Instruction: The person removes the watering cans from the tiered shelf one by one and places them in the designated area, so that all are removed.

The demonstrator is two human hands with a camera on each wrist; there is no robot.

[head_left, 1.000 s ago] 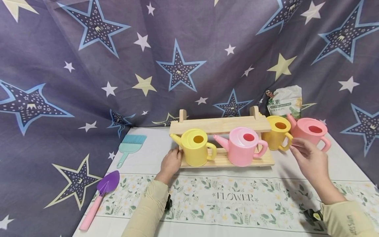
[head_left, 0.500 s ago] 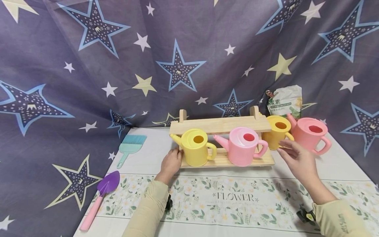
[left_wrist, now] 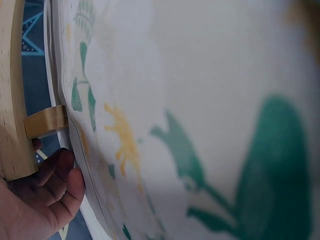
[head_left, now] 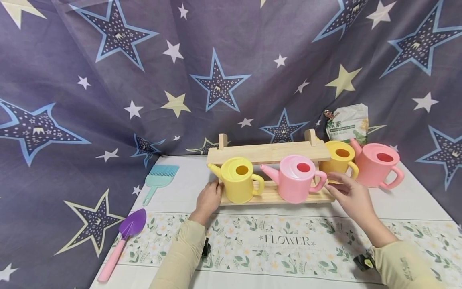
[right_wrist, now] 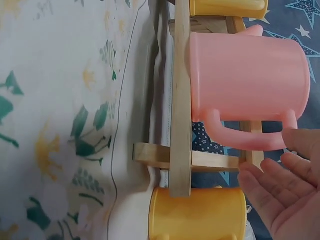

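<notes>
A small two-tier wooden rack stands on the table, with a yellow watering can and a light pink watering can upright on its lower board. My left hand holds the left end of that board; in the left wrist view its curled fingers lie at the wood. My right hand is at the pink can's handle, thumb close to its upper end, fingers loosely spread and not wrapped round it. Whether the thumb touches the handle I cannot tell.
Right of the rack stand a darker yellow watering can and a coral watering can. Behind them leans a white bag. At left lie a teal brush and a purple trowel with a pink handle. A starry curtain hangs behind.
My right hand has moved left, from the darker yellow can's handle to beside the light pink can's handle. The left hand, the rack and the cans have stayed in place.
</notes>
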